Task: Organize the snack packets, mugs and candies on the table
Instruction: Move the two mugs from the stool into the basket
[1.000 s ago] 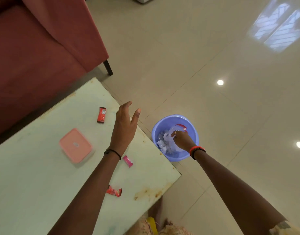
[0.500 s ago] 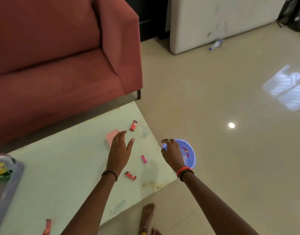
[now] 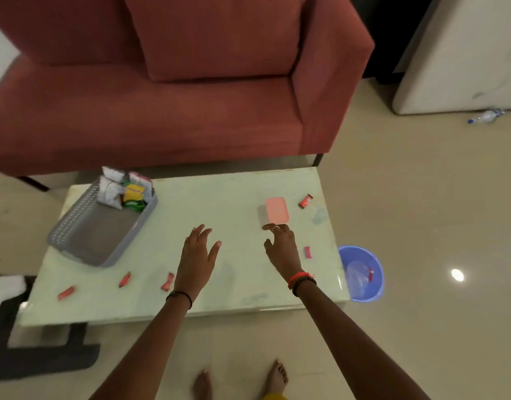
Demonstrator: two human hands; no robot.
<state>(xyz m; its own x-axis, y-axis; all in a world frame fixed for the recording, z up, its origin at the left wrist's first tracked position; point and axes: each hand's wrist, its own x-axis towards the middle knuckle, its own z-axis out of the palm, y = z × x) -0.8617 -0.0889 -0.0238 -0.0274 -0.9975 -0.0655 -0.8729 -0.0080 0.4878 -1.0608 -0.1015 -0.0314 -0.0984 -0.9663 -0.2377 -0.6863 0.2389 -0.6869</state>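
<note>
Several small red candies lie on the pale table [image 3: 234,197]: one [image 3: 305,201] at the far right, one [image 3: 307,252] near the right edge, three along the front left [image 3: 167,282] [image 3: 125,279] [image 3: 66,293]. A pink lidded box [image 3: 277,209] sits right of centre. My right hand [image 3: 280,248] hovers just in front of that box, fingers loosely spread, holding nothing. My left hand [image 3: 198,256] hangs open over the table's middle. A grey basket [image 3: 84,235] at the left holds snack packets [image 3: 124,190] in its far end.
A blue bucket [image 3: 364,274] with clear wrappers stands on the floor by the table's right end. A red sofa [image 3: 167,105] runs behind the table. A plastic bottle [image 3: 484,116] lies on the floor far right. My bare feet [image 3: 274,379] are below the front edge.
My right hand has left the blue bucket and moved over the table toward the pink box, now holding nothing. The view swung left, bringing the basket and whole table into sight.
</note>
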